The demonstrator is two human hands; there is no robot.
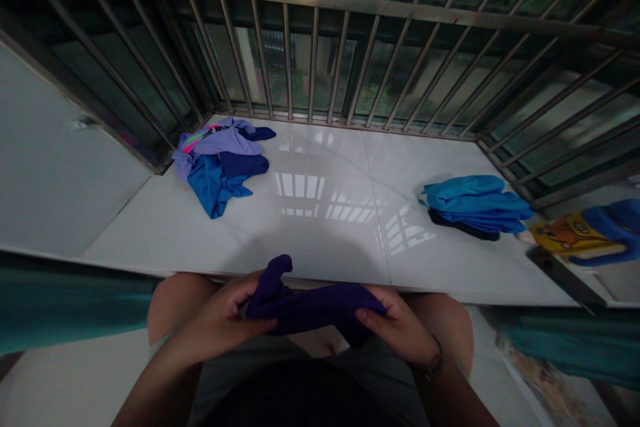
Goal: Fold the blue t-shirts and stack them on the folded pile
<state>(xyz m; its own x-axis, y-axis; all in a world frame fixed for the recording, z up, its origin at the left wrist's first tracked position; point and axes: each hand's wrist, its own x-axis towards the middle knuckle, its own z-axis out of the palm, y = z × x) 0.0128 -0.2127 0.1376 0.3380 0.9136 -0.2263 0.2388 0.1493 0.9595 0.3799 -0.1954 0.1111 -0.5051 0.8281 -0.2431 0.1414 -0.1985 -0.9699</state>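
A dark purple piece of clothing is stretched between my two hands, above my lap at the ledge's front edge. My left hand grips its left end, thumb on top, and a bunched corner sticks up there. At the other end, my right hand pinches the fabric between thumb and fingers. A loose part hangs down near the right hand. What kind of garment it is, I cannot tell. On the ledge to the left lies a crumpled heap of lilac, navy and blue clothes. Folded blue clothes lie stacked on the right.
The white tiled ledge spans the view before my knees. Metal window bars enclose it at the back and sides. At far right are a yellow and blue item and a dark flat object. Teal curtains hang below both sides.
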